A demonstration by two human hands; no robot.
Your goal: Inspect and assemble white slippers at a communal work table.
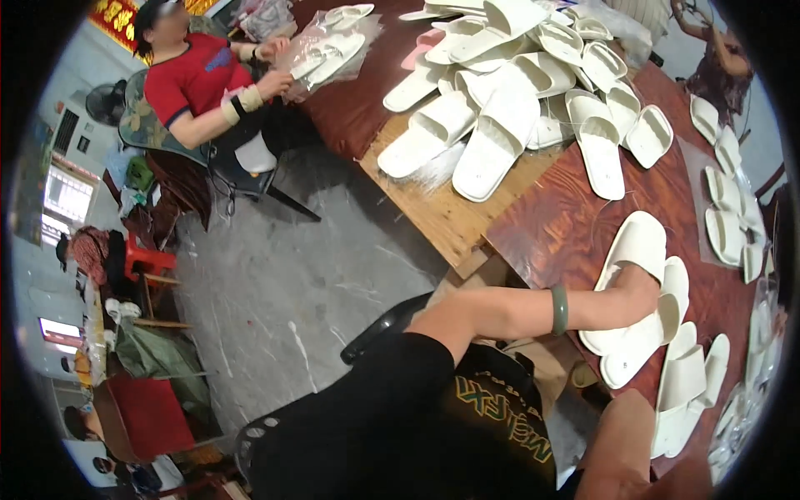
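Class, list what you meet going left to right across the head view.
Black fan, co-worker's red shirt, bagged white slippers, pink slipper, green bangle, left hand at a white slipper.

Slipper heap [510, 104] on the table [542, 229]

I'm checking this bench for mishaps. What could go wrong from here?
The pile of white slippers lies loosely overlapped near the edge of the wooden board; one might slide down to the floor.

The left hand is at an upper slipper overlapping a lower slipper, so lifting or shifting might knock that one askew.
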